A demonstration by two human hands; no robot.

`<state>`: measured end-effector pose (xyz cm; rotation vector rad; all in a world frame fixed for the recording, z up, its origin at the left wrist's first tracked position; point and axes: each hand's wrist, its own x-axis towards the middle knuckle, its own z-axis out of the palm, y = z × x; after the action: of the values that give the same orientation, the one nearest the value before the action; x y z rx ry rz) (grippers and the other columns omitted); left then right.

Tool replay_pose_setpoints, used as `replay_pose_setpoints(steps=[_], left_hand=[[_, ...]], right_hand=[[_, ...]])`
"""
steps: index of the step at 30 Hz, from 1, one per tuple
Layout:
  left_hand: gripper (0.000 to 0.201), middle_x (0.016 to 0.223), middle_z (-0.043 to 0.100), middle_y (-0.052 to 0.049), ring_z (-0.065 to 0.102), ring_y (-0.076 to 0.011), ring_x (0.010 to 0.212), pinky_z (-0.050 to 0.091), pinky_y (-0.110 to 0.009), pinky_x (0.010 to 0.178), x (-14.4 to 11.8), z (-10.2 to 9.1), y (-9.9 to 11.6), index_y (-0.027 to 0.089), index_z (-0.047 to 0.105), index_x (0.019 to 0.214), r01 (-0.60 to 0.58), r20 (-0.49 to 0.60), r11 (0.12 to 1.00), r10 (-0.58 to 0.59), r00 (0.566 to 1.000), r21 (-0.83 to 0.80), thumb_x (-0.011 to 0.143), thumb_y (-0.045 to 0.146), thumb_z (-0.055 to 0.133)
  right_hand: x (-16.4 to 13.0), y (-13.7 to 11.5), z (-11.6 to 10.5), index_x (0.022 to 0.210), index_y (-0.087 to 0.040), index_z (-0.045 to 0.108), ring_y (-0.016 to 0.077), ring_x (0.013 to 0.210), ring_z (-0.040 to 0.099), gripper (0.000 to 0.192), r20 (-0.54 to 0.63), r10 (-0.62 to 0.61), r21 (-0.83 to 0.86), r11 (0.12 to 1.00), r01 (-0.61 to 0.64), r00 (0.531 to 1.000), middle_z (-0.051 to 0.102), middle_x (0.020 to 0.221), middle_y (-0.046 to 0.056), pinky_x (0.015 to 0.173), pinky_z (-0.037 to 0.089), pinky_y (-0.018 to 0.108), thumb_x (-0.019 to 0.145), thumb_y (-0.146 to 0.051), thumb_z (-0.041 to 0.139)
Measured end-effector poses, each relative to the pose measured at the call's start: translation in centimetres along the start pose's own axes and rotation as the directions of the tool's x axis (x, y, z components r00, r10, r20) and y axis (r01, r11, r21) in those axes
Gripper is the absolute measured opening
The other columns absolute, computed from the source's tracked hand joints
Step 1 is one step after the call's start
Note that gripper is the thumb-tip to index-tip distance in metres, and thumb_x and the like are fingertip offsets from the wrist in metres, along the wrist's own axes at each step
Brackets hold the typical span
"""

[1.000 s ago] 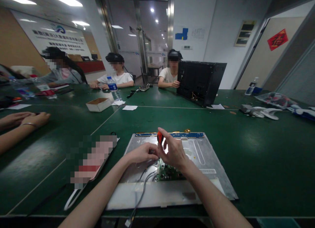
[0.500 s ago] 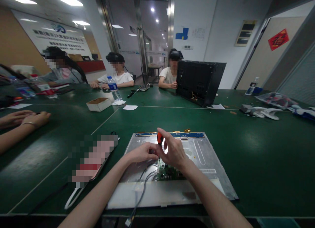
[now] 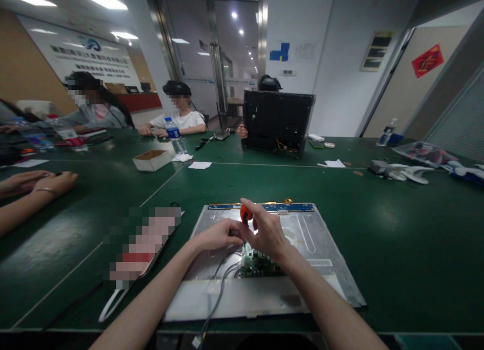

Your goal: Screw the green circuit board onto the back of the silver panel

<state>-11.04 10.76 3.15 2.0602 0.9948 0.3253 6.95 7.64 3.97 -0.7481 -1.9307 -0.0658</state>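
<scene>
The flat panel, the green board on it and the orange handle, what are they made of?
Flat panel: probably metal, silvery with a dull sheen and bright reflections.
Green board: likely hard resin with a green coating, small parts dotted over it.
Orange handle: bright orange and black, so perhaps plastic or rubber; finish too small to tell.

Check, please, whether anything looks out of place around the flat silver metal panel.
The grey cable bundle trails off the panel, its small white connector apparently hanging past the green tabletop, looking oddly loose.
</scene>
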Motion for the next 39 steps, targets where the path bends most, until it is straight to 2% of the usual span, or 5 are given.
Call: replay_pose_setpoints(steps=[9,18,24,31,39], left_hand=[[0.013,0.064,0.053,0.003,0.047,-0.0131,0.063,0.038,-0.023,0.062,0.32,-0.13,-0.24,0.015,0.061,0.065,-0.036,0.049,0.997,0.039,0.998,-0.065,0.071,0.026,0.064],[0.011,0.068,0.058,0.001,0.051,-0.0151,0.066,0.041,-0.024,0.063,0.03,-0.01,0.09,0.014,0.064,0.071,-0.001,0.003,0.999,0.001,1.0,-0.043,0.071,0.025,0.065],[0.01,0.073,0.062,0.001,0.054,-0.0162,0.071,0.043,-0.025,0.067,0.12,-0.01,0.09,0.014,0.066,0.077,-0.027,0.004,0.999,0.027,1.0,-0.048,0.072,0.022,0.064],[0.004,0.065,0.057,0.003,0.05,-0.0133,0.064,0.041,-0.023,0.064,0.25,-0.23,0.49,0.014,0.062,0.066,-0.049,0.062,0.996,0.054,0.997,-0.08,0.069,0.016,0.061],[0.011,0.07,0.059,0.001,0.053,-0.016,0.07,0.042,-0.025,0.066,0.07,0.2,-0.05,0.015,0.064,0.074,0.007,-0.007,0.998,-0.007,1.0,-0.062,0.07,0.024,0.064]], right_hand=[[0.18,-0.33,-0.58,0.143,-0.02,0.025,0.0129,0.06,0.058,0.063,0.037,0.006,0.074,0.997,-0.009,0.999,0.064,0.096,0.006,0.055,0.051,0.025,0.084,-0.017,0.045],[0.07,-0.12,-0.02,0.137,-0.023,0.031,0.0111,0.054,0.053,0.051,-0.011,0.006,0.031,0.999,-0.006,1.0,0.062,0.088,0.002,0.047,0.043,0.022,0.088,-0.023,0.048],[0.01,-0.1,-0.14,0.139,-0.022,0.029,0.0123,0.058,0.057,0.055,0.011,0.009,0.046,0.999,-0.01,1.0,0.063,0.089,0.003,0.052,0.047,0.023,0.088,-0.025,0.049],[-0.13,-0.21,-0.18,0.142,-0.019,0.025,0.0126,0.058,0.06,0.06,0.034,0.013,0.05,0.999,-0.014,0.999,0.067,0.091,0.004,0.057,0.052,0.025,0.085,-0.017,0.045],[-0.02,-0.09,0.07,0.138,-0.021,0.03,0.0111,0.054,0.057,0.053,0.004,0.007,0.01,1.0,-0.007,1.0,0.065,0.087,0.002,0.05,0.045,0.022,0.088,-0.022,0.049]])
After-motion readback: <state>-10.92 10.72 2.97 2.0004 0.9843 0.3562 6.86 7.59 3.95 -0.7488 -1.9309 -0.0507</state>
